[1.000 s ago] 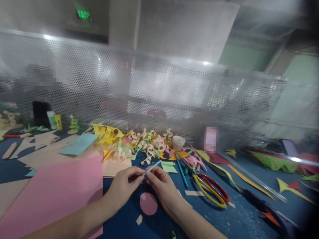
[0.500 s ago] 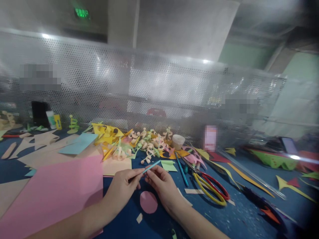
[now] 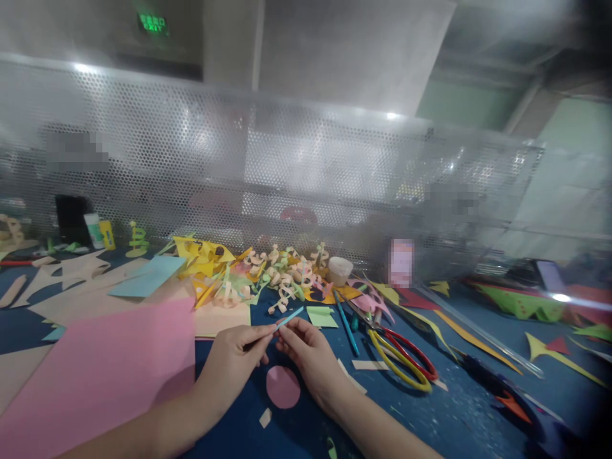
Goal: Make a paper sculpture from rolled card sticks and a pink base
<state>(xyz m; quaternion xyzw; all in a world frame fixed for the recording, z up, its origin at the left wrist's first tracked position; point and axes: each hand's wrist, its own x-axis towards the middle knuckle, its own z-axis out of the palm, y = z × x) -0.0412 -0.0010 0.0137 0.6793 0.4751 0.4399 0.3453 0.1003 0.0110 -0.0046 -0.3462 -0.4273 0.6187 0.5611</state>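
Thin blue strip (image 3: 289,317) pinched by left hand (image 3: 235,358) and right hand (image 3: 306,352); pink circle (image 3: 283,386) below, scissors (image 3: 401,360) at right; strip's lower end hidden by fingers.

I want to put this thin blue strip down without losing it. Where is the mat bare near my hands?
Barest is the blue mat at near right, past your right hand and this side of the scissors, only small scraps. The pink sheet covers the left. Crowded: the curled paper pile behind your hands, pens by the scissors.
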